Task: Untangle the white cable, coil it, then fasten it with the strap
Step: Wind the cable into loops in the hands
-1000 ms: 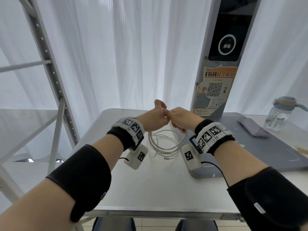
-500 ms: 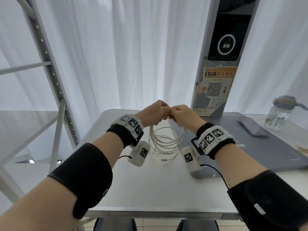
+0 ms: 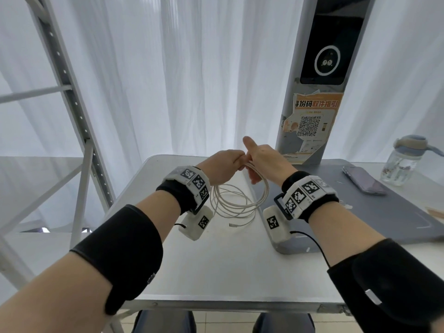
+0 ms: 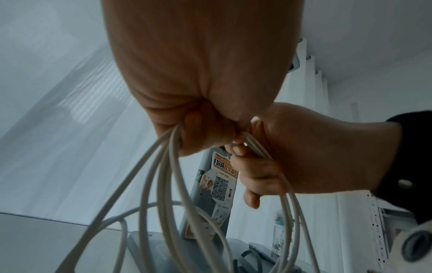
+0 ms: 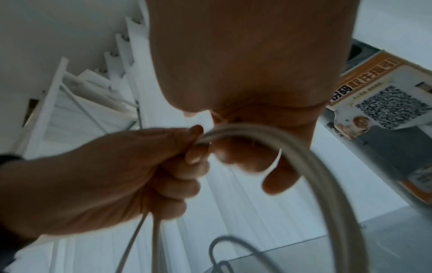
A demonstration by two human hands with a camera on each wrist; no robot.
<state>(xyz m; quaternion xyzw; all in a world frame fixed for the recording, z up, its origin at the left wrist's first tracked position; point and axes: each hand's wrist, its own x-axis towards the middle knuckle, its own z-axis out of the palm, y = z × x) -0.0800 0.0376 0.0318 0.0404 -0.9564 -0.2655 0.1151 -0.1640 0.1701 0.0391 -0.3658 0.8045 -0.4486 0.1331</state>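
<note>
The white cable [image 3: 237, 200] hangs in several loops above the table, and its free plug end [image 3: 234, 225] lies on the tabletop. My left hand [image 3: 223, 164] grips the top of the coil in a closed fist [image 4: 205, 133]. Touching it on the right, my right hand [image 3: 260, 162] has its thumb raised while its fingers [image 4: 247, 166] curl round the strands on the coil's right side [image 5: 304, 157]. In the right wrist view the left hand [image 5: 117, 175] clamps the bundle. No strap shows in any view.
The white table [image 3: 216, 260] carries a grey mat [image 3: 384, 212] on its right half with a phone [image 3: 364, 180] on it. A water bottle [image 3: 403, 162] stands at far right. A grey pillar with a QR poster [image 3: 310, 121] rises behind; a metal rack [image 3: 72, 104] stands left.
My right thumb has lifted off the bundle and now points up. The right fingers have slid down the coil's right side. The loops hang wider; my left fist keeps its grip.
</note>
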